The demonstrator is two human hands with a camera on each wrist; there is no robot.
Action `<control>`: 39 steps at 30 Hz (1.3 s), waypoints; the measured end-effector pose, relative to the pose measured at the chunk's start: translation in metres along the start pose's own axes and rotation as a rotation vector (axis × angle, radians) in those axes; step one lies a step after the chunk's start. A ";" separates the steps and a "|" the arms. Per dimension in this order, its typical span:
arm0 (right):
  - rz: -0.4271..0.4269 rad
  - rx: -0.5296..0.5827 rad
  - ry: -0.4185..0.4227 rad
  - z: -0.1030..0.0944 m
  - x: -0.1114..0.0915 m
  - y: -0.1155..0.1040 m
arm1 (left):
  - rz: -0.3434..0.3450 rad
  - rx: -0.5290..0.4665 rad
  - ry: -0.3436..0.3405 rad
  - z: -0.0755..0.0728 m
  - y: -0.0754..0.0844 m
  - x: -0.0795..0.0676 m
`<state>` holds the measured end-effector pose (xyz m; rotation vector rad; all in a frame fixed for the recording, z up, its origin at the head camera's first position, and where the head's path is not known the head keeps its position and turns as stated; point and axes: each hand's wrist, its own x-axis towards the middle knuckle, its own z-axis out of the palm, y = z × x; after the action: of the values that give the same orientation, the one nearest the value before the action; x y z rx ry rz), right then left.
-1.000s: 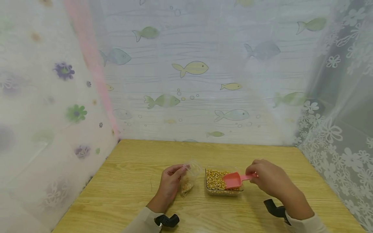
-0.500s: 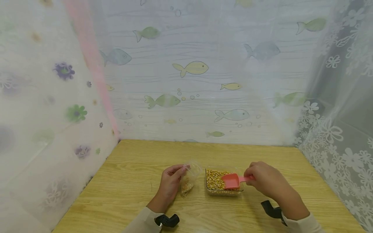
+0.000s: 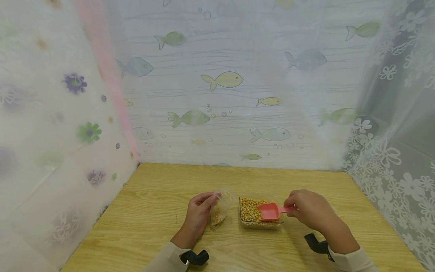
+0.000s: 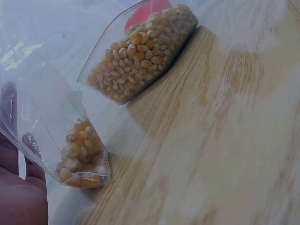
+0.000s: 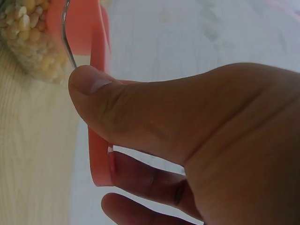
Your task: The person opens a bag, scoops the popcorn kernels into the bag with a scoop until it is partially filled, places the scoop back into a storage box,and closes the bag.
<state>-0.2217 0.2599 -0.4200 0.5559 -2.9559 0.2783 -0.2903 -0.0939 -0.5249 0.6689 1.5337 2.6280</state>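
My left hand (image 3: pixel 198 213) pinches a clear plastic bag (image 3: pixel 222 200) near its top. Corn kernels (image 4: pixel 80 152) fill the bag's bottom corner, close over the wooden table. To the right of the bag stands a clear rectangular container (image 3: pixel 261 226), holding many yellow kernels (image 4: pixel 136 56). My right hand (image 3: pixel 310 209) grips the handle of a pink scoop (image 3: pixel 270 211), thumb on one side and fingers on the other. The scoop's blade lies tilted on the kernels at the container's right side, its front edge among them. In the right wrist view the scoop's handle (image 5: pixel 101 161) passes under my thumb.
The wooden table (image 3: pixel 163 189) reaches back to a translucent curtain printed with fish (image 3: pixel 224 79). Flowered sheets hang at the left (image 3: pixel 74 83) and right (image 3: pixel 387 151). Black wrist mounts (image 3: pixel 195 257) sit at both sleeves.
My right hand has moved slightly left and a little down, sliding the scoop further left into the kernels. The left hand and the bag have stayed in place.
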 end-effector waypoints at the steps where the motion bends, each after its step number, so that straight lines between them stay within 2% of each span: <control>1: -0.004 -0.002 0.003 0.000 0.000 0.000 | 0.002 -0.001 -0.001 0.000 0.000 0.000; 28: -0.081 -0.027 0.049 0.011 0.003 -0.001 | 0.018 0.001 -0.008 -0.001 -0.003 0.001; 39: -0.093 0.008 0.057 0.014 0.004 -0.006 | 0.014 0.014 0.001 -0.002 -0.004 0.000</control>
<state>-0.2245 0.2498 -0.4320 0.6727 -2.8659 0.2919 -0.2923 -0.0938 -0.5288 0.6821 1.5543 2.6304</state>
